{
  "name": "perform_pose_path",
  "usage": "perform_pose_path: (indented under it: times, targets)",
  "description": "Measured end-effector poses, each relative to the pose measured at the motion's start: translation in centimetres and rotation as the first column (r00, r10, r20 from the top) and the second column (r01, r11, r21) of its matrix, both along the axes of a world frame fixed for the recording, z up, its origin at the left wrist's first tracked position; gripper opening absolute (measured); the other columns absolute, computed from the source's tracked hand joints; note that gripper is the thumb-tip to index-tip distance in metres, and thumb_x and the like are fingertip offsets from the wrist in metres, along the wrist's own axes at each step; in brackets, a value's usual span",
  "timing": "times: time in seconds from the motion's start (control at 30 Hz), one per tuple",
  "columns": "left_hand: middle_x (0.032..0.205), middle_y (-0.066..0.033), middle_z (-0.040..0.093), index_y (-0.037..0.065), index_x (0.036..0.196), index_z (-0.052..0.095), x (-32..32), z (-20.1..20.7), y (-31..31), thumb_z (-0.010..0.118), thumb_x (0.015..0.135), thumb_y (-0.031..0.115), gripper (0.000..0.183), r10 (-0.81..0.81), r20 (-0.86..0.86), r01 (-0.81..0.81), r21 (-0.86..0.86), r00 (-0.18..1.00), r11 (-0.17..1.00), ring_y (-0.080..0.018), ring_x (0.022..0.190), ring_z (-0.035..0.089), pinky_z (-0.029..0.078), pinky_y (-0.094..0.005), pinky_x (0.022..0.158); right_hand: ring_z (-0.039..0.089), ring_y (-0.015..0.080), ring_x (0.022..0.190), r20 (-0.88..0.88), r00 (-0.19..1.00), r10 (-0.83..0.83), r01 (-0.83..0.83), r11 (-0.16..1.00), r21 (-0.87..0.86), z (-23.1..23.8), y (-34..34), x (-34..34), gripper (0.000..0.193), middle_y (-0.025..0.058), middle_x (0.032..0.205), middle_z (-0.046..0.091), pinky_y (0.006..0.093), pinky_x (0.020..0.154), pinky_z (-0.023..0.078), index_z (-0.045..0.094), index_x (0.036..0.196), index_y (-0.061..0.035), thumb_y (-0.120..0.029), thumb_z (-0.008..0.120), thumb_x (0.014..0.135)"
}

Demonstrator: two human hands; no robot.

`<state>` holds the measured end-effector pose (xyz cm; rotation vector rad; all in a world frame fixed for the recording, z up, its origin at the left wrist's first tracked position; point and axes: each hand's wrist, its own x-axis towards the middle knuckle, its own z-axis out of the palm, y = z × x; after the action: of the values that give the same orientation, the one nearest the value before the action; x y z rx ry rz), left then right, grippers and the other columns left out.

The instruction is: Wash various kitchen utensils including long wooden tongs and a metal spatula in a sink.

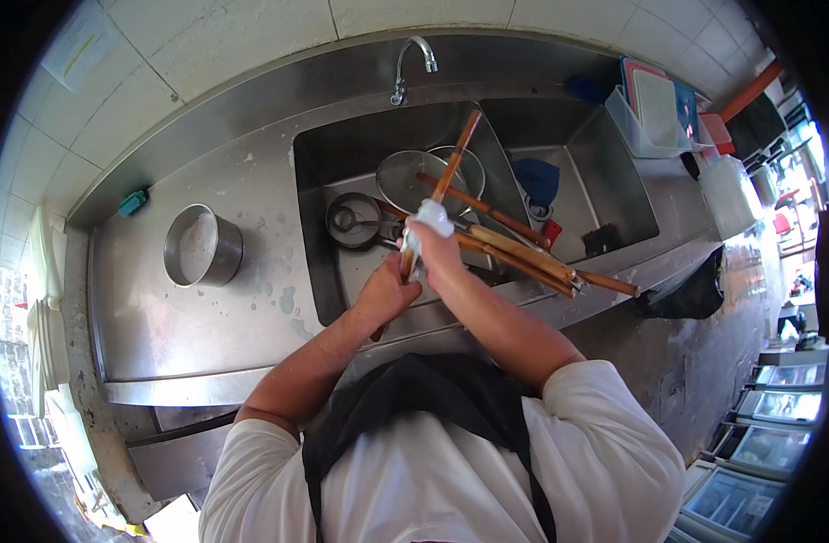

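Note:
Over the left basin (308,244) of a steel sink, both my hands are closed around a long brown wooden stick (458,159) held at a slant. My left hand (385,291) grips its lower part. Higher up, my right hand (438,258) wraps round it with a white, sudsy wad (432,217); whether that is a sponge or a cloth I cannot tell. Several more wooden sticks (528,256) lie beside my right forearm, their ends reaching over the sink's front edge. Behind them in the basin sit a round mesh strainer (405,178) and a dark pan (349,222).
A steel pot (220,252) with whitish contents stands on the left counter, near a green scrubber (133,203). The tap (415,56) arches behind the basins. The right basin holds a blue cloth (536,181). Beyond it, a clear tub (645,136) holds upright boards.

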<state>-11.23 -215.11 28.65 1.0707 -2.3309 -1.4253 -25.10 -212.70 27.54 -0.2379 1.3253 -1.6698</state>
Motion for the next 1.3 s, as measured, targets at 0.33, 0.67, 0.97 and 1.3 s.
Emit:
perform_pose_path:
  times: [0.33,0.67,0.97,1.3]
  targets:
    - [0.088,-0.0248,0.063,0.002,0.11,0.051,3.0,6.5,0.9,0.065,0.089,0.022,0.032,-0.053,0.165,0.065,-0.074,0.985,0.995,-0.0447,0.087,0.062,0.048,-0.0475,0.075,0.061,0.0256,0.06,0.148,0.942,-0.303,0.308,0.951,-0.014,4.9,-11.0,-20.9,0.027,0.0115,0.076,0.06,0.0407,0.05,0.049,0.057,0.099,-0.0064,-0.02,0.074,0.082]
    - [0.092,-0.0262,0.064,0.002,0.11,0.051,2.4,5.7,-2.8,0.063,0.089,0.021,0.031,0.053,0.245,0.001,-0.217,0.968,0.976,-0.0461,0.092,0.062,0.048,-0.0509,0.076,0.062,0.0226,0.062,0.361,0.925,-0.116,0.131,0.991,-0.02,0.5,-9.1,-2.8,0.024,0.0068,0.073,0.058,0.0384,0.051,0.052,0.056,0.096,-0.0079,-0.015,0.073,0.08]
    - [0.07,-0.0121,0.058,0.002,0.112,0.052,7.0,7.6,-2.6,0.06,0.095,0.029,0.032,-0.095,0.025,0.087,0.225,0.995,0.97,-0.0278,0.055,0.058,0.046,-0.0387,0.05,0.062,0.0229,0.073,0.308,0.927,-0.214,0.262,0.957,-0.123,7.3,-9.7,-17.8,0.025,0.0065,0.084,0.057,0.0358,0.06,0.052,0.055,0.095,-0.0094,-0.018,0.075,0.083]
    - [0.064,-0.0052,0.053,0.005,0.104,0.055,1.5,5.3,-2.9,0.059,0.097,0.031,0.027,0.022,0.006,-0.023,0.259,1.0,0.966,-0.0189,0.048,0.053,0.041,-0.032,0.044,0.06,0.0215,0.063,0.42,0.907,-0.026,0.085,0.989,-0.123,4.2,-7.2,-5.8,0.023,0.0054,0.071,0.056,0.0368,0.057,0.053,0.055,0.091,-0.0094,-0.016,0.075,0.081]
